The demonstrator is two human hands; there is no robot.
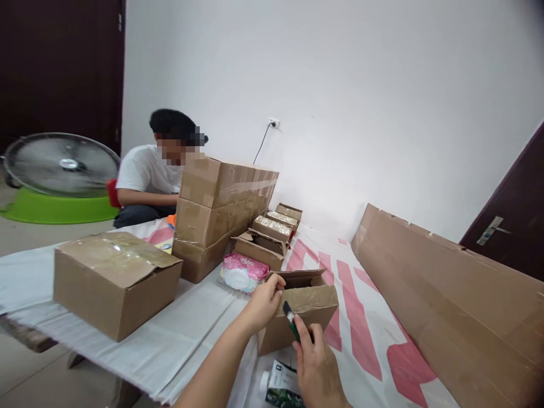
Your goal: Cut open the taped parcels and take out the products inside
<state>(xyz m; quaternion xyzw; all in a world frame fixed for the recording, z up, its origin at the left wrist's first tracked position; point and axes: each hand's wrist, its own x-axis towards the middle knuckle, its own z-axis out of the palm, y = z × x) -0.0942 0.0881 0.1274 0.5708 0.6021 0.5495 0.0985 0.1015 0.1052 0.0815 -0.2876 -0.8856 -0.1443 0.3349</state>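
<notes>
A small cardboard box (314,297) stands in front of me with its top flaps raised and a dark inside showing. At its upper left edge, my left hand (268,300) has its fingers closed on the cardboard. My right hand (317,362) grips a small brush (291,318) with a green handle, a light band and a dark tip. The tip points up at the near face of the box; whether it touches is unclear. Just left of my right wrist lies a white and green bottle (280,382), partly hidden by the hand.
A pink pack of wipes (244,272) and an open box (260,249) sit beyond. Stacked taped boxes (202,221) rise at left, near a closed box (114,277). A person (147,175) sits behind the stack. A long cardboard panel (442,300) borders the right.
</notes>
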